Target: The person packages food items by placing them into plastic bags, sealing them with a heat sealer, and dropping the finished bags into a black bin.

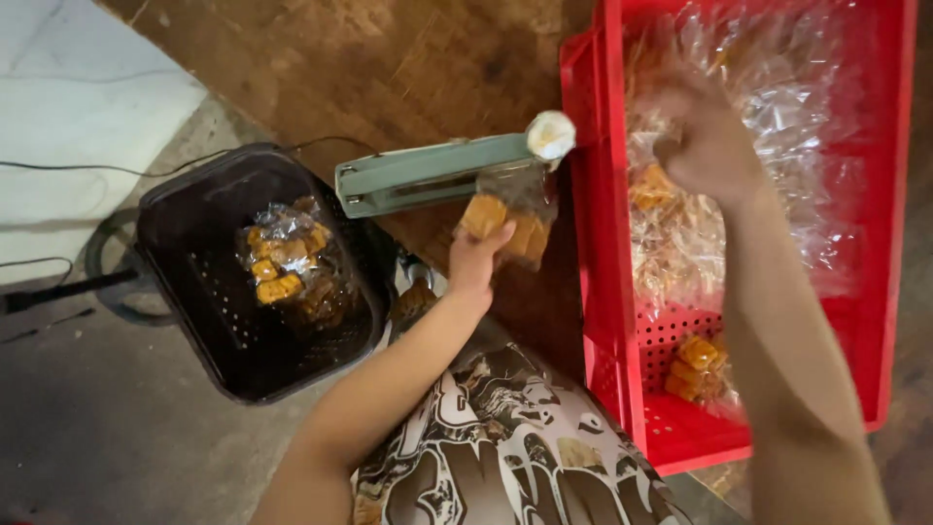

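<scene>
1. Patterned shirt (pixel 505 447), brown and cream print: nearest item, at the bottom of the view, between my two forearms.
2. Left hand (pixel 476 261): raised over the wooden surface (pixel 389 68), fingers closed around the lower end of a small clear bag of biscuits (pixel 510 219). Grasping, not released.
3. Small clear bag of biscuits: golden-brown pieces inside clear film. Its top edge lies against the arm of the sealer; whether it is pinched inside I cannot tell.
4. Sealer (pixel 432 175): long pale-green bar tool with a round white knob (pixel 551 134) at its right end, lying on the surface between the two containers.
5. Right hand (pixel 705 136): inside the red crate (pixel 593 243), over the heap of clear bags (pixel 777 126). Blurred; it seems curled into the film, but I cannot tell what it grips, if anything.
6. Red crate: perforated plastic, on the right, holding crumpled clear bags, several with biscuits showing. One filled packet (pixel 695 367) sits apart near the front corner, on the crate's bare perforated floor.
7. Black basket (pixel 185 292): perforated, on the left, lower than the surface, holding a few filled biscuit bags (pixel 287 262).
8. Black cables (pixel 58 282): running across the grey floor, left of the basket.
</scene>
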